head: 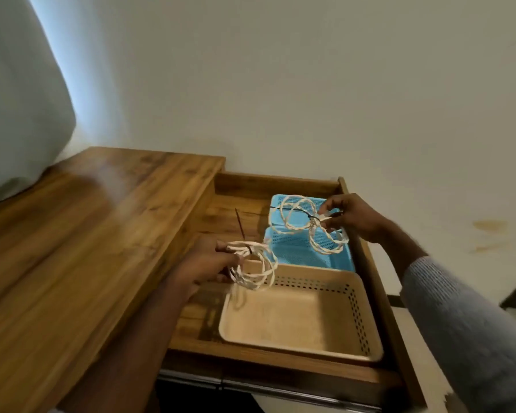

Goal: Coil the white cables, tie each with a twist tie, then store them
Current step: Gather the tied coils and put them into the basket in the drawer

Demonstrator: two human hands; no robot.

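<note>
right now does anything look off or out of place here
Mostly tidy. The coil in the right hand, held over the blue basket, is cinched mid-way into a figure-eight rather than one round loop. Yellowish stains mark the wall to the right. The beige basket holds nothing.

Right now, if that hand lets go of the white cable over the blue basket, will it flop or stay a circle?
The coiled cable would probably sag a little, since its loops hang loosely from the right hand. It likely stays bundled, because a dark tie cinches its middle. It looks light.
</note>
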